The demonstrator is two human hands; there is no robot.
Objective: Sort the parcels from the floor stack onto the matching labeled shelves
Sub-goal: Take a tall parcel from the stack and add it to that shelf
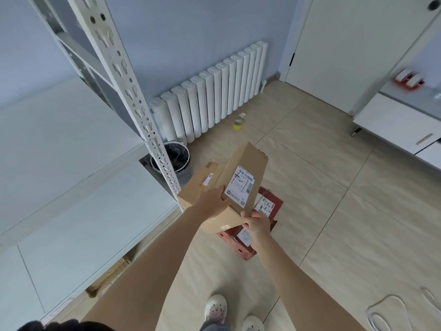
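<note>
Brown cardboard parcel with a white shipping label (238, 173), held tilted above the red boxes of the floor stack (243, 237), is gripped only at its near end by the left hand (212, 201) and right hand (256, 224), so it could slip or strike the white slotted metal shelf upright (133, 101) just beside it.

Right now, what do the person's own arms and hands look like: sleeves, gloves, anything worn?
Both forearms are bare as far up as the frame shows: no sleeves visible. The left hand and right hand have no gloves, and no watch, rings or bands show at the wrists. No cables or markings. Lower down, light-coloured perforated clog shoes are worn.
</note>
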